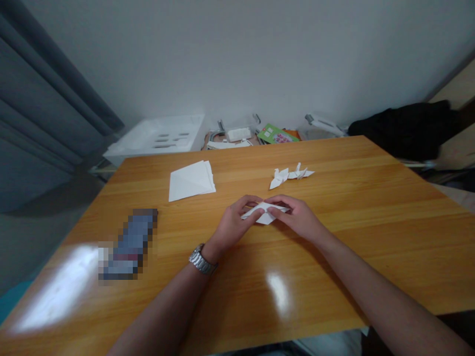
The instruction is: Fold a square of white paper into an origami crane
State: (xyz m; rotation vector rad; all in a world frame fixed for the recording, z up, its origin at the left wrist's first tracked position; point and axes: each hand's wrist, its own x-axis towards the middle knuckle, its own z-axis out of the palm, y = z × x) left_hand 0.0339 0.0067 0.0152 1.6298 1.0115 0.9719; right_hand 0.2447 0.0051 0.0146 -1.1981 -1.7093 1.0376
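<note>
A small folded white paper (pixel 265 218) is held between both hands just above the middle of the table. My left hand (pixel 237 217), with a metal watch (pixel 202 259) at its wrist, pinches the paper's left side, thumb on top. On the right side, my right hand (pixel 297 212) grips it the same way, the two thumbs close together near its centre. The far fingers are partly hidden behind the paper. Beyond the hands stand two folded paper cranes (pixel 280 178), close together. To the left lies a stack of white paper sheets (pixel 190 181).
On the left of the wooden table (pixel 352 198) is a pixelated, phone-like object (pixel 131 244). Behind the far edge are a white foam tray (pixel 159 136), a green booklet (pixel 276 134) and assorted clutter. A black cloth (pixel 404 128) lies at the back right.
</note>
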